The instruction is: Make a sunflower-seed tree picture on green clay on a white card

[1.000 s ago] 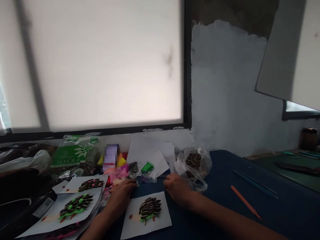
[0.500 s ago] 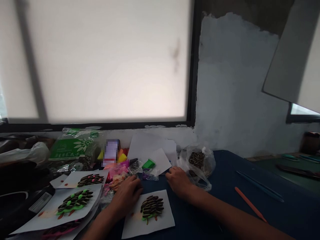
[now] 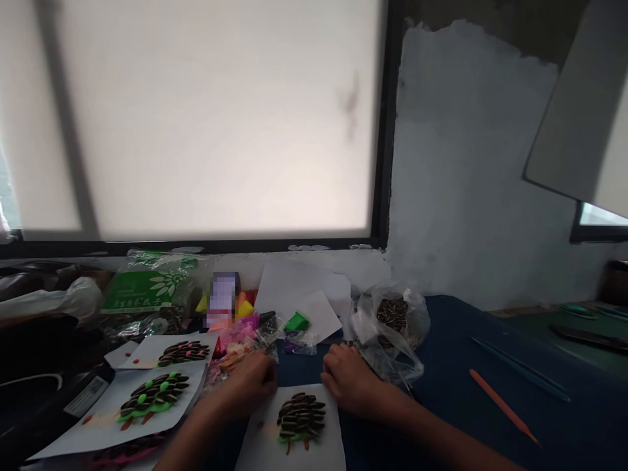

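Note:
A white sheet of paper (image 3: pixel 265 451) lies on the blue table, bearing a hedgehog-like figure (image 3: pixel 301 415) made of striped sunflower seeds over green clay, with small orange-brown feet. My left hand (image 3: pixel 250 381) is closed at the sheet's upper left corner, its thumb and forefinger by the edge. At the upper right corner, my right hand (image 3: pixel 347 374) has its fingers curled in on the paper's edge. The fingertips of both hands are partly hidden. Just behind the right hand sits a clear plastic bag of sunflower seeds (image 3: pixel 392 314).
Finished-looking seed pictures (image 3: pixel 154 399) are stacked at left. Behind them stands a green seed packet (image 3: pixel 142 288). Colourful clay packets (image 3: pixel 240 333), a green clay piece (image 3: pixel 297 321) and blank papers (image 3: pixel 314 301) lie at the back. An orange tool (image 3: pixel 503 405) and a blue stick (image 3: pixel 520 368) lie right.
The sheet with the seed figure has turned straighter and shifted slightly downward. My right hand has come in to its upper right corner, and my left hand has closed by the upper left one.

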Demonstrator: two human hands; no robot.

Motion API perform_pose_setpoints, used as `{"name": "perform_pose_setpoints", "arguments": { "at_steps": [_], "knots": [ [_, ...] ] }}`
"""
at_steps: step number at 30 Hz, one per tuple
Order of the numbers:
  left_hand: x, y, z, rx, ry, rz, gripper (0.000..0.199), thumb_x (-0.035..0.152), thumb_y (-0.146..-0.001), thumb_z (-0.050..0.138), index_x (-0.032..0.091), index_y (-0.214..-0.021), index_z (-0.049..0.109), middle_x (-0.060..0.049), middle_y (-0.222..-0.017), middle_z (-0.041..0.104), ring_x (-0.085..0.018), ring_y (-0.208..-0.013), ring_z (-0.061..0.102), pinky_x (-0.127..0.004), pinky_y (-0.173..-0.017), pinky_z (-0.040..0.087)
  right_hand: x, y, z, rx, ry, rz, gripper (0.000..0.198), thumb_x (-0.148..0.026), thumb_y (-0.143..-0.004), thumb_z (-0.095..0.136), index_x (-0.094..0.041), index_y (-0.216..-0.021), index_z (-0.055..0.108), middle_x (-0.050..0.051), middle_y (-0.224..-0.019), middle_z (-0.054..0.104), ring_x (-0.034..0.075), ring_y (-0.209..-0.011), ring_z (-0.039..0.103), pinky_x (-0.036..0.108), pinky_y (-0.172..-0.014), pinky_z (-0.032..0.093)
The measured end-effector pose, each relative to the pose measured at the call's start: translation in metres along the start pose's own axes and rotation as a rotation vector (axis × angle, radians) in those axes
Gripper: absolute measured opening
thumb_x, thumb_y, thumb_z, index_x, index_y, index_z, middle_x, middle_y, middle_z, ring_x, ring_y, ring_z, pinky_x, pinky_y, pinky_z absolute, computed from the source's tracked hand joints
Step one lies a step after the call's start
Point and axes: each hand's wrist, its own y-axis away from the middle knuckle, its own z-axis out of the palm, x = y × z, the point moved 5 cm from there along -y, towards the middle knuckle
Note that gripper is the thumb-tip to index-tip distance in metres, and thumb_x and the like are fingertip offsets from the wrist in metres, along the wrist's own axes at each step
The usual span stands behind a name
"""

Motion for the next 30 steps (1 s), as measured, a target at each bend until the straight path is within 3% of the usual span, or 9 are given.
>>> {"name": "perform_pose_setpoints", "arguments": {
  "at_steps": [9, 17, 22, 30],
  "knots": [
    [0.001, 0.000, 0.001, 0.019, -0.018, -0.101, 0.018, 0.008, -0.083, 0.048, 0.018, -0.078, 0.062, -0.005, -0.086, 0.068, -0.020, -0.081, 0.061, -0.025, -0.066, 0.037, 0.006, 0.003, -0.001, 0.005, -0.080, 0.046, 0.020, -0.024, -0.096, 0.051, -0.013, -0.091, 0.067, 0.012, -0.104, 0.062, 0.024, -0.095, 0.057, 0.032, -0.079, 0.042],
    [-0.001, -0.002, 0.004, 0.087, -0.018, -0.150, 0.017, 0.010, -0.087, 0.049, 0.018, -0.081, 0.061, -0.004, -0.087, 0.071, -0.019, -0.084, 0.065, -0.024, -0.067, 0.038, 0.010, -0.008, 0.010, 0.089, -0.071, 0.086, 0.012, -0.014, -0.093, 0.053, -0.013, -0.091, 0.065, 0.011, -0.101, 0.064, 0.023, -0.093, 0.058, 0.030, -0.078, 0.042],
    [-0.001, -0.002, 0.005, 0.146, -0.002, -0.170, 0.015, 0.012, -0.088, 0.052, 0.020, -0.091, 0.064, -0.004, -0.097, 0.073, -0.020, -0.095, 0.066, -0.025, -0.076, 0.041, 0.008, -0.013, 0.015, 0.128, -0.005, 0.103, 0.013, -0.009, -0.092, 0.052, -0.013, -0.093, 0.065, 0.013, -0.101, 0.065, 0.026, -0.095, 0.059, 0.036, -0.088, 0.041],
    [-0.004, -0.003, 0.008, 0.158, -0.018, -0.176, 0.024, 0.013, -0.089, 0.050, 0.020, -0.104, 0.067, -0.007, -0.109, 0.073, -0.023, -0.105, 0.066, -0.029, -0.086, 0.044, 0.006, -0.014, 0.016, 0.118, 0.027, 0.122, 0.020, -0.008, -0.092, 0.049, -0.012, -0.103, 0.065, 0.016, -0.110, 0.066, 0.029, -0.104, 0.060, 0.036, -0.090, 0.041]
  ]
}}
